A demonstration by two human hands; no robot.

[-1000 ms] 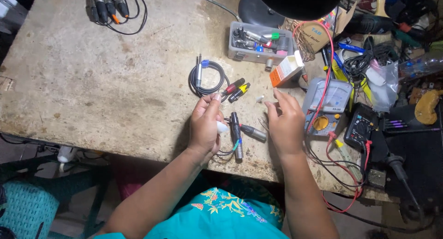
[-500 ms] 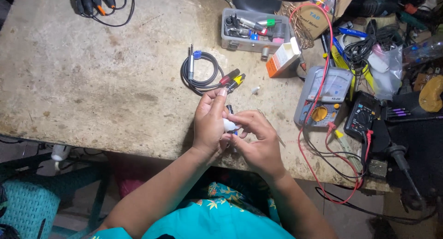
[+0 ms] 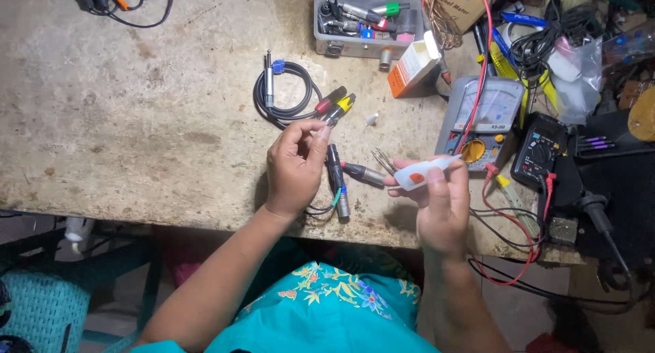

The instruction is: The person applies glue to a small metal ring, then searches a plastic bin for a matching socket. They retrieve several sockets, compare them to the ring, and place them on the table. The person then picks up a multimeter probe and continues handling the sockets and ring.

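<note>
My right hand (image 3: 440,203) pinches a small white tube (image 3: 426,171), its long axis running sideways toward my left hand (image 3: 295,165), whose fingers curl loosely, holding nothing I can make out; the black connector (image 3: 336,169) lies just beside them, lengthwise toward me

This is an electronics repair workshop. A worn, stained tabletop (image 3: 123,121) carries the work. Just beyond the right hand (image 3: 437,196) lie an analogue meter (image 3: 477,114) and a black digital multimeter (image 3: 539,152) with red test leads (image 3: 508,223) trailing beside it. Beyond the left hand (image 3: 293,165) lies a coiled audio cable (image 3: 283,94), and farther off a grey parts tray (image 3: 365,25) of connectors. A soldering iron (image 3: 600,220) rests at the far right.
</note>
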